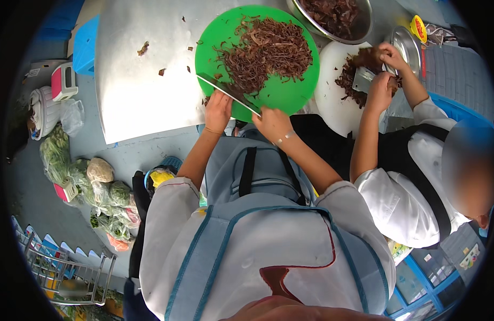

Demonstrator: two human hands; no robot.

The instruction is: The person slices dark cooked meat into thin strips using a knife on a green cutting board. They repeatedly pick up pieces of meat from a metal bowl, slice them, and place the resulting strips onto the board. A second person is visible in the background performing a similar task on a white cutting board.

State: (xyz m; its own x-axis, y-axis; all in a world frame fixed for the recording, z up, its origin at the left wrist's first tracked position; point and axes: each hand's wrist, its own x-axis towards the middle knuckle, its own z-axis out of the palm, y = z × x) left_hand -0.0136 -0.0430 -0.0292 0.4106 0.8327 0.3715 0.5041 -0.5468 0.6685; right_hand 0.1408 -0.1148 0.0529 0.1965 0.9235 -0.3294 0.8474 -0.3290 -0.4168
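My right hand [272, 123] grips the handle end of a cleaver [230, 94], whose blade lies slantwise over the lower left of a round green cutting board [289, 96]. At the blade's near side is my left hand [218, 112], its fingers bent close to the edge; whether they hold a piece is hidden. Beyond the blade, a heap of dark brown shredded food, perhaps wood ear fungus [271, 52], covers much of the board. A few scraps [143, 48] lie on the metal table [150, 92] to the left.
At my right a co-worker [411, 176] cuts similar brown pieces with a cleaver [363, 79] on a white round board [327, 92]. A steel bowl [363, 32] of brown pieces stands beyond the boards. Bagged vegetables [120, 194] and a blue basket [170, 163] are on the floor at left.
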